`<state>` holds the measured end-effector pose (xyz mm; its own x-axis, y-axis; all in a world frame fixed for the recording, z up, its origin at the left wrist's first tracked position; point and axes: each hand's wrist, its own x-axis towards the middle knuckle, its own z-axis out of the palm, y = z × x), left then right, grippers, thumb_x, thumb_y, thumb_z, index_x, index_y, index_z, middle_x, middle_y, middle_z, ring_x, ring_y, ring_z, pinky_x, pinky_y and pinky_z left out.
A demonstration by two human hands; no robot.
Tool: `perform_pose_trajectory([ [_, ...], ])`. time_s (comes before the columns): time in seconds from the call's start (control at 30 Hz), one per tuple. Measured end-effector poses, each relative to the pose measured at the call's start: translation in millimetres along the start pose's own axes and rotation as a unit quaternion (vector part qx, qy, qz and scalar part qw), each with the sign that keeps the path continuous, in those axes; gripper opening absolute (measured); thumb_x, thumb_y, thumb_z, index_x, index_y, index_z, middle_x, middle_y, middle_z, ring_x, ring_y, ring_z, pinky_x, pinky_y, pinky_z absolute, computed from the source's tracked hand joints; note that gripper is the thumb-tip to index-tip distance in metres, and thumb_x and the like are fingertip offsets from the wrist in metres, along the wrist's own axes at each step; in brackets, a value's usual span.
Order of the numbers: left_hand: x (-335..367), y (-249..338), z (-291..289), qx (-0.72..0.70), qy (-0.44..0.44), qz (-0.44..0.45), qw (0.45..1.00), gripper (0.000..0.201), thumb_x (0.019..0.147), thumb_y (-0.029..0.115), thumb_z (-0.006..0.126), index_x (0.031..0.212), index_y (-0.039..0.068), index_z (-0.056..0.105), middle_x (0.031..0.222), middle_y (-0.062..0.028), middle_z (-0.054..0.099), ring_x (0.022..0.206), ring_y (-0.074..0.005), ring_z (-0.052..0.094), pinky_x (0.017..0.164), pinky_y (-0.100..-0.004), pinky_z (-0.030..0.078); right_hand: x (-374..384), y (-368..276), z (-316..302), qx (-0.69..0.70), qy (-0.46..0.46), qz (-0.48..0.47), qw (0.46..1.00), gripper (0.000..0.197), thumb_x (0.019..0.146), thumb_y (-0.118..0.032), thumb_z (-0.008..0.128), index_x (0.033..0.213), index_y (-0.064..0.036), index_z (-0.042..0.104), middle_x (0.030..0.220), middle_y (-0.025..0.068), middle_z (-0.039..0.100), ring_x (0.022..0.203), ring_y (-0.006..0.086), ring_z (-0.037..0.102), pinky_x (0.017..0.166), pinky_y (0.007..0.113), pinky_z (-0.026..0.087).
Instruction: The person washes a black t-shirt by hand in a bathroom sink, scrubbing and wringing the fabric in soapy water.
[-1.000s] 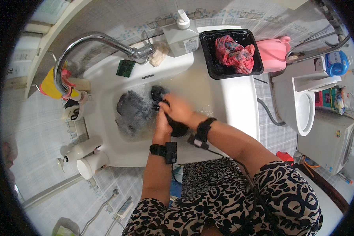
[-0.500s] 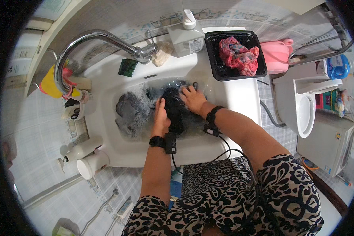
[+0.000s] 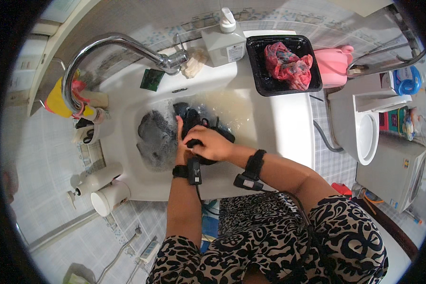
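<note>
A dark, wet black garment (image 3: 190, 116) lies bunched in the washbasin (image 3: 274, 142), partly in cloudy, sudsy water. My right hand (image 3: 210, 143) is closed on a fold of it, fingers bent toward my left palm. At the garment's left side, my left hand (image 3: 181, 142) holds it against the palm; one digit points up along the edge and the other fingers are hidden. The two hands nearly touch. Left of them a dark grey garment (image 3: 155, 135) soaks among foam.
A black tray (image 3: 255, 71) with a crumpled red patterned cloth (image 3: 288, 66) sits on the basin's back right rim, beside a pump bottle (image 3: 224, 47). The chrome faucet (image 3: 113, 40) arches over the back left. A green pad (image 3: 152, 79) lies near it. A white tub (image 3: 110, 199) stands left.
My right hand has come left and toward me, from lying spread on the black garment to gripping it beside my left hand. The garment has shifted left, uncovering cloudy water on the right.
</note>
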<state>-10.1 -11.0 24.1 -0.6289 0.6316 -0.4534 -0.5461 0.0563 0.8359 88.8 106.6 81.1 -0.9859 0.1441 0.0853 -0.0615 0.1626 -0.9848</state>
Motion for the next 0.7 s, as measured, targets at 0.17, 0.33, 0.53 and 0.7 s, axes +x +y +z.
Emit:
perform_pose_trajectory([
  [0.17, 5, -30, 0, -0.246, -0.018, -0.069, 0.967, 0.05, 0.095, 0.04, 0.037, 0.134, 0.009, 0.037, 0.126, -0.0132, 0.046, 0.112, -0.0249, 0.048, 0.094, -0.0401, 0.041, 21, 14, 9, -0.136, 0.053, 0.127, 0.981, 0.028, 0.081, -0.027, 0.057, 0.098, -0.0046, 0.056, 0.1, 0.0197, 0.055, 0.092, 0.0385, 0.053, 0.078, 0.044, 0.044],
  [0.33, 17, -38, 16, -0.009, 0.218, -0.226, 0.949, 0.049, 0.093, 0.041, 0.039, 0.126, 0.006, 0.041, 0.122, -0.0137, 0.047, 0.11, -0.0264, 0.049, 0.089, -0.0398, 0.045, 39, 65, -9, -0.175, 0.158, 0.25, 0.939, 0.03, 0.08, -0.023, 0.053, 0.103, -0.0048, 0.053, 0.099, 0.0223, 0.051, 0.089, 0.0414, 0.054, 0.08, 0.047, 0.046],
  [0.53, -16, -5, 36, -0.029, 0.064, 0.005, 0.998, 0.048, 0.094, 0.04, 0.039, 0.124, 0.003, 0.045, 0.118, -0.0122, 0.052, 0.11, -0.0265, 0.051, 0.091, -0.0381, 0.044, -4, 11, 12, -0.125, 0.126, 0.117, 0.977, 0.029, 0.077, -0.018, 0.055, 0.102, -0.005, 0.053, 0.103, 0.0226, 0.048, 0.084, 0.0429, 0.054, 0.079, 0.045, 0.046],
  [0.7, -3, -12, 45, -0.047, 0.111, -0.22, 0.968, 0.065, 0.089, 0.049, 0.045, 0.133, 0.002, 0.038, 0.135, -0.0129, 0.041, 0.122, -0.0277, 0.04, 0.099, -0.0391, 0.035, 21, 38, -32, -0.198, 0.187, 0.067, 0.96, 0.021, 0.08, -0.018, 0.055, 0.093, -0.0014, 0.054, 0.09, 0.0219, 0.053, 0.083, 0.0402, 0.054, 0.074, 0.045, 0.045],
])
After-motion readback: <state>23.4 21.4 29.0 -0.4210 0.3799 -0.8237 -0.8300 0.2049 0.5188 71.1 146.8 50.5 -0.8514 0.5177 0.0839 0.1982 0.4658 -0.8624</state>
